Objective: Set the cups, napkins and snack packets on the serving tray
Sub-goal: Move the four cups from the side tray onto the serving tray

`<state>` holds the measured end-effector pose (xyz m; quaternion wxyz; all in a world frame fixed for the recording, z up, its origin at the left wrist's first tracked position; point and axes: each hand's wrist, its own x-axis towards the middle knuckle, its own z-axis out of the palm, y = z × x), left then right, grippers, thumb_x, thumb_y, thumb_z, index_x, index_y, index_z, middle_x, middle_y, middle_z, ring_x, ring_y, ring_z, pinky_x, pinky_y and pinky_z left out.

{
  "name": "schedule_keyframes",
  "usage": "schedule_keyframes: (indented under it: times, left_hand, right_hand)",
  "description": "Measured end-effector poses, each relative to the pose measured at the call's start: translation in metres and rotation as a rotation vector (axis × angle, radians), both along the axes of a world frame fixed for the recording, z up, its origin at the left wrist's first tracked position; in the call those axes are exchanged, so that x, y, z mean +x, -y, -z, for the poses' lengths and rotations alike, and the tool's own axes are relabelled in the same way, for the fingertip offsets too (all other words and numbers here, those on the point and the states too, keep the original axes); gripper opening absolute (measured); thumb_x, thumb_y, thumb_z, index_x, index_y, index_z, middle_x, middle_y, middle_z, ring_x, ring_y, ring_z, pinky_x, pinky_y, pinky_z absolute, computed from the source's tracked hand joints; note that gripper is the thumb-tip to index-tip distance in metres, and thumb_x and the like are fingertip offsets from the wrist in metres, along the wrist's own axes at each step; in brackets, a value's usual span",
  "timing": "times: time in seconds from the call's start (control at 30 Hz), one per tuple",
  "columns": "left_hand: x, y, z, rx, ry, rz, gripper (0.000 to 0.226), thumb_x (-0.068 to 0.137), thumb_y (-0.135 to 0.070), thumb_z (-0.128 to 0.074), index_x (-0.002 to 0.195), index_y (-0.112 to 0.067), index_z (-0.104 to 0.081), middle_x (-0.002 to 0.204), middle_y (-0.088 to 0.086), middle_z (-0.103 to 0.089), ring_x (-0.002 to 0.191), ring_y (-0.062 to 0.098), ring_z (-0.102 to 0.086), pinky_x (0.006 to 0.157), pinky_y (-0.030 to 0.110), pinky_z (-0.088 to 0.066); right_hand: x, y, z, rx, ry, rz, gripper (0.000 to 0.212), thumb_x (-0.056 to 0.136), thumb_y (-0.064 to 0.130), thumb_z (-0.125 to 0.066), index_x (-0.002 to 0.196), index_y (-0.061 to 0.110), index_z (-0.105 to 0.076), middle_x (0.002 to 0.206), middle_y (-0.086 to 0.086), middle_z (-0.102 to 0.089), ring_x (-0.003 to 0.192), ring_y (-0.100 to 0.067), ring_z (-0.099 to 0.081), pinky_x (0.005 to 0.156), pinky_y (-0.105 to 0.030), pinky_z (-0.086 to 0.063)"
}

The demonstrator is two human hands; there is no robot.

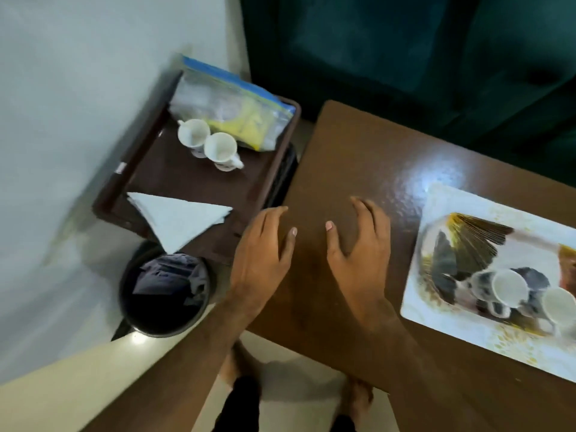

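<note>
just hands (311, 244) near table edge (291, 194)

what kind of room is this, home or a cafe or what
Most likely a room in a home, perhaps a living or dining corner. A brown wooden table carries a printed placemat, a dark green upholstered seat stands behind it, and a small waste bin sits on the tiled floor by the wall.

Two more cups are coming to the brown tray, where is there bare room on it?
The brown tray has a bare middle strip between the two white cups and the folded napkin. The far end is crowded by the snack packets.
</note>
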<state>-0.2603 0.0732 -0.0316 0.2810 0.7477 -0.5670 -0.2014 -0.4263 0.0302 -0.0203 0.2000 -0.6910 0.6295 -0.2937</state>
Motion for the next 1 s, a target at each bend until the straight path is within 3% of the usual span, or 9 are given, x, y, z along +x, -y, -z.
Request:
schedule_keyframes:
  times: [0.17,0.43,0.6,0.7,0.8,0.9,1.0]
  left_hand:
    - [0.101,0.013,0.004,-0.038,0.095,-0.027,0.035,0.102,-0.031,-0.055,0.133,-0.014,-0.056,0.130,0.004,-0.063,0.120,0.019,-0.061,0.098,0.033,-0.054]
    - [0.207,0.067,0.011,-0.055,0.180,-0.008,0.040,0.098,-0.014,-0.058,0.137,-0.008,-0.054,0.135,0.011,-0.059,0.128,0.027,-0.057,0.107,0.038,-0.050]
    - [0.239,0.105,0.013,-0.045,0.256,-0.033,0.059,0.084,0.009,-0.059,0.142,-0.004,-0.050,0.143,0.015,-0.054,0.136,0.030,-0.051,0.116,0.035,-0.040]
    - [0.249,0.120,0.016,-0.043,0.261,0.032,0.070,0.074,0.018,-0.058,0.141,0.000,-0.050,0.141,0.017,-0.056,0.134,0.034,-0.050,0.116,0.039,-0.042]
    - [0.252,0.126,0.020,-0.032,0.261,0.082,0.065,0.070,0.019,-0.058,0.130,-0.004,-0.057,0.131,0.012,-0.061,0.124,0.033,-0.053,0.105,0.042,-0.049]
    - [0.253,0.125,0.025,-0.031,0.257,0.058,0.056,0.077,0.014,-0.061,0.128,-0.007,-0.061,0.129,0.009,-0.060,0.124,0.029,-0.052,0.103,0.037,-0.050]
    - [0.252,0.120,0.026,-0.022,0.253,-0.019,0.038,0.089,0.004,-0.060,0.125,-0.008,-0.064,0.123,0.011,-0.060,0.122,0.029,-0.052,0.099,0.035,-0.048]
  right_hand:
    - [0.101,0.020,0.001,0.033,0.012,-0.081,0.055,0.092,0.034,-0.070,0.141,0.015,-0.053,0.141,-0.003,-0.052,0.134,-0.015,-0.045,0.113,-0.027,-0.038]
    - [0.200,0.057,0.019,0.092,0.000,-0.076,0.056,0.089,0.020,-0.077,0.140,0.008,-0.057,0.138,-0.010,-0.059,0.133,-0.026,-0.052,0.116,-0.039,-0.045]
    - [0.223,0.076,0.028,0.136,-0.021,-0.060,0.053,0.088,0.011,-0.077,0.137,0.005,-0.059,0.134,-0.012,-0.061,0.129,-0.032,-0.056,0.112,-0.046,-0.047]
    - [0.230,0.081,0.032,0.142,-0.032,-0.039,0.047,0.087,0.007,-0.076,0.132,0.006,-0.064,0.127,-0.011,-0.066,0.122,-0.030,-0.060,0.107,-0.045,-0.051]
    - [0.231,0.082,0.036,0.151,-0.005,-0.024,0.032,0.089,0.005,-0.074,0.120,0.007,-0.070,0.114,-0.010,-0.071,0.105,-0.027,-0.067,0.095,-0.042,-0.057]
    - [0.230,0.083,0.038,0.138,-0.009,0.007,0.018,0.090,0.006,-0.073,0.107,0.007,-0.074,0.103,-0.009,-0.073,0.093,-0.024,-0.069,0.081,-0.028,-0.051]
    - [0.230,0.083,0.038,0.147,-0.001,0.025,0.015,0.089,0.009,-0.076,0.104,0.008,-0.077,0.099,-0.007,-0.074,0.088,-0.021,-0.069,0.079,-0.023,-0.047]
